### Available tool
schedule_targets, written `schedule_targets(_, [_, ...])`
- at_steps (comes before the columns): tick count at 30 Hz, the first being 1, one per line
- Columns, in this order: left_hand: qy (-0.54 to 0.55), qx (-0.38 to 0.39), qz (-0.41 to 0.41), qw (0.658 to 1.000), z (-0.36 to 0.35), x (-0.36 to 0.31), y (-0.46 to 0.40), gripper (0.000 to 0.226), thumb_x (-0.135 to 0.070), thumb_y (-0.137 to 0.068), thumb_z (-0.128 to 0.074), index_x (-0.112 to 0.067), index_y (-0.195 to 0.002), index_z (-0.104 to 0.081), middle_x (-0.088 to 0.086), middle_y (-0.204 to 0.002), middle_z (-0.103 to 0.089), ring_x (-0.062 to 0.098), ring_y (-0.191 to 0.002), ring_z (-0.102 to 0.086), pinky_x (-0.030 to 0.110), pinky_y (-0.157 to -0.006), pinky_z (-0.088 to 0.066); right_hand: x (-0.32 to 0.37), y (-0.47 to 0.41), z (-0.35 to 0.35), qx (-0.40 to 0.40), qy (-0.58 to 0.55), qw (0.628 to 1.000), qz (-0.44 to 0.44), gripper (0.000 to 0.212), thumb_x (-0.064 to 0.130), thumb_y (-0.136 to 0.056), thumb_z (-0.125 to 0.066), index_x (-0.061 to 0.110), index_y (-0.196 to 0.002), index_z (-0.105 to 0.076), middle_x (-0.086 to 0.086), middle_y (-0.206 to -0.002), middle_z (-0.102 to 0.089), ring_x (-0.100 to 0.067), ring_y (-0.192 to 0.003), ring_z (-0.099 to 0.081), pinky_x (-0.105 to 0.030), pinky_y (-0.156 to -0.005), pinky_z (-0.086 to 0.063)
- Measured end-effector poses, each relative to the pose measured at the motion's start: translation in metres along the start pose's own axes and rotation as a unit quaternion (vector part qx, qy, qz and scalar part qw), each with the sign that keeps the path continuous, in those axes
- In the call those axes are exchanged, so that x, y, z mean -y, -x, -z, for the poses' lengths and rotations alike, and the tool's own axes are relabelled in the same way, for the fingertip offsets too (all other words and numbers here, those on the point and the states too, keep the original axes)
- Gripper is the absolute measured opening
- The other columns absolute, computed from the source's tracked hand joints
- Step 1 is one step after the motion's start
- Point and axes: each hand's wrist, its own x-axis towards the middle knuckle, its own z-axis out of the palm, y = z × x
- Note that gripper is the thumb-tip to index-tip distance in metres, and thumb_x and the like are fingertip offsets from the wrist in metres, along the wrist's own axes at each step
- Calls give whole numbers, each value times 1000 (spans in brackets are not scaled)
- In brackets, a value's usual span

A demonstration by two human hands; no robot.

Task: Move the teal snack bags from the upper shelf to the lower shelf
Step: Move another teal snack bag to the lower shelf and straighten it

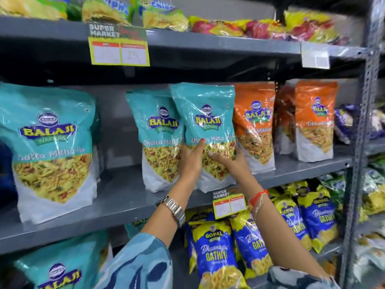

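Observation:
A teal Balaji snack bag (pixel 206 113) stands upright at the front edge of the upper grey shelf (pixel 116 201). My left hand (pixel 190 157) grips its lower left side and my right hand (pixel 231 159) grips its lower right side. A second teal bag (pixel 156 130) stands just left of it, partly behind. A third, nearer teal bag (pixel 48 147) stands far left on the same shelf. On the lower shelf, at bottom left, another teal bag (pixel 60 270) shows its top.
Orange Balaji bags (pixel 254 122) stand right of the held bag. Blue and yellow Gopal bags (pixel 216 253) fill the lower shelf at centre and right. A price tag (pixel 229 203) hangs on the shelf edge. A perforated metal upright (pixel 358 142) bounds the right side.

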Motion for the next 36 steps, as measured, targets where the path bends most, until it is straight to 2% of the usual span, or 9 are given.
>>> schedule_targets(3, [2, -10, 2, 1000, -1, -1, -1, 65, -30, -88, -59, -9, -140, -26, 12, -145, -41, 29, -132, -41, 40, -110, -32, 0, 0, 4, 18, -3, 1000, 2, 83, 28, -60, -85, 10, -128, -41, -7, -123, -58, -15, -101, -60, -8, -65, -48])
schedule_targets(8, [-17, -45, -10, 999, 6, -4, 6, 49, -26, -85, -63, -11, -124, -37, 0, -112, -55, 15, -90, -54, 25, -78, -37, 5, 13, 7, -14, 28, 1000, -2, 93, 48, -43, -87, 23, -119, -42, -7, -128, -54, -24, -120, -52, -41, -100, -45])
schedule_targets(12, [11, -55, -51, 997, 20, -10, 25, 35, -21, -83, -66, -22, -107, -40, -20, -89, -53, -8, -78, -50, 11, -61, -39, 12, 40, 1, -41, 59, 997, 16, 112, 77, -20, -73, 30, -117, -42, -2, -126, -55, -26, -118, -52, -51, -102, -42])
schedule_targets(16, [51, -54, -85, 994, 45, -11, 55, 36, -18, -82, -67, -23, -110, -46, -17, -98, -59, -18, -76, -58, -1, -62, -44, 17, 68, -5, -43, 111, 992, 39, 110, 80, -22, -70, 36, -119, -41, 10, -111, -58, -22, -113, -57, -44, -96, -46])
schedule_targets(21, [74, -60, -117, 989, 78, 2, 98, 36, -27, -69, -70, -31, -101, -53, -9, -101, -66, -5, -89, -64, 9, -70, -50, 18, 109, -15, -21, 153, 985, 78, 95, 83, -19, -66, 46, -102, -41, 17, -95, -61, -14, -95, -61, -30, -75, -43])
schedule_targets(26, [71, -63, -122, 988, 110, 21, 130, 41, -34, -65, -72, -28, -102, -54, -21, -89, -73, -5, -90, -65, 9, -71, -50, -6, 144, -34, -8, 142, 987, 77, 106, 85, -16, -65, 33, -106, -48, 9, -102, -66, -15, -100, -62, -36, -82, -52])
schedule_targets(30, [70, -83, -77, 991, 136, 55, 160, 64, -50, -51, -82, -27, -103, -53, -10, -98, -69, 4, -94, -64, 18, -78, -53, -50, 171, -53, 46, 100, 993, 49, 108, 78, -19, -75, 26, -111, -54, 2, -107, -67, -16, -101, -65, -42, -83, -55])
schedule_targets(34, [40, -91, -39, 994, 157, 102, 185, 54, -14, -64, -79, -29, -106, -49, -13, -98, -68, 1, -94, -63, 19, -82, -53, -101, 197, -71, 70, 84, 994, 6, 108, 69, -22, -82, 24, -116, -53, -3, -110, -66, -19, -103, -64, -42, -88, -54])
schedule_targets(36, [6, -85, -9, 996, 169, 128, 193, 55, -4, -67, -75, -30, -105, -45, 4, -108, -64, 10, -100, -62, 29, -89, -52, -129, 209, -83, 88, 62, 994, -32, 96, 58, -26, -87, 24, -110, -58, 3, -102, -71, -10, -98, -66, -32, -84, -55])
